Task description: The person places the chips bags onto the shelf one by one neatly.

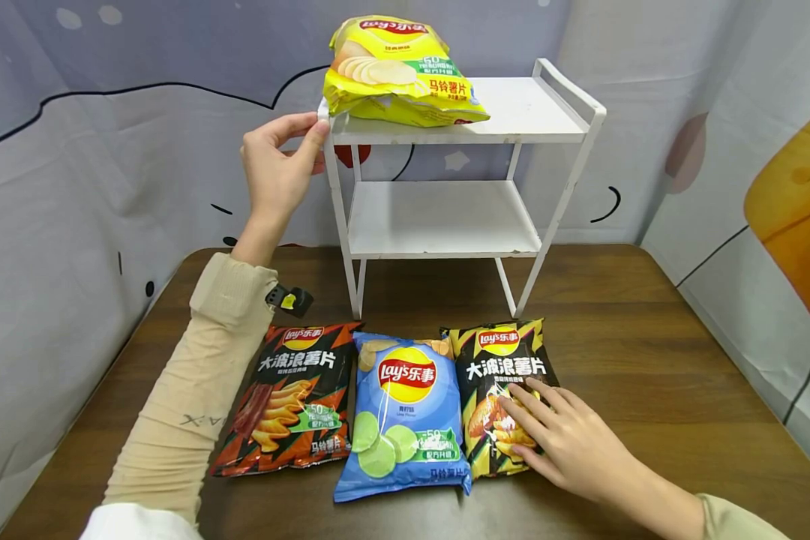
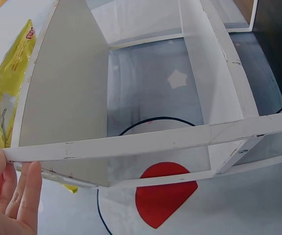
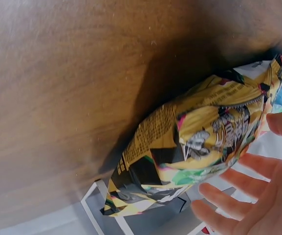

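Observation:
My left hand (image 1: 280, 157) pinches the top left corner of a white two-tier shelf rack (image 1: 439, 225) between thumb and fingers. In the left wrist view that hand's fingertips (image 2: 32, 171) lie against the rack's leg. A yellow bag of potato chips (image 1: 394, 75) leans on the left part of the top tier, close to these fingers. On the table, my right hand (image 1: 574, 442) lies with spread fingers over the right edge of a black-and-yellow chip bag (image 1: 496, 360). Its fingers are loosely extended, not curled round the bag.
Left of the black-and-yellow bag lies a blue lime chip bag (image 1: 405, 405), with a black-and-red chip bag (image 1: 297, 397) beyond it. All three lie in a row on the brown wooden table (image 1: 648, 360), before the rack's legs. A patterned curtain (image 1: 142, 165) hangs behind.

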The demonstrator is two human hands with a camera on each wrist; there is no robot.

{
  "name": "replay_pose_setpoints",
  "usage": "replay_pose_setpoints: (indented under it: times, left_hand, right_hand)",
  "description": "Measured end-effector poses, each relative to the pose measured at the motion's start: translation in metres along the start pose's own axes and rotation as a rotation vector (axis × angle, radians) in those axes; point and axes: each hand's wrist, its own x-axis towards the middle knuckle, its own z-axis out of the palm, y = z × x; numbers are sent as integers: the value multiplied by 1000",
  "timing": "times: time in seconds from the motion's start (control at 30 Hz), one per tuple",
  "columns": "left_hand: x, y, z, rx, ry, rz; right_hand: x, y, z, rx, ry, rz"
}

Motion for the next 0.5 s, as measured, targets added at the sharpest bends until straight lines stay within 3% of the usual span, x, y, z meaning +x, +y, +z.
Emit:
replay_pose_setpoints:
  times: [0.5]
  left_hand:
    - [0, 0, 0, 10, 2, 9]
  right_hand:
    - [-8, -12, 9, 53, -95, 56]
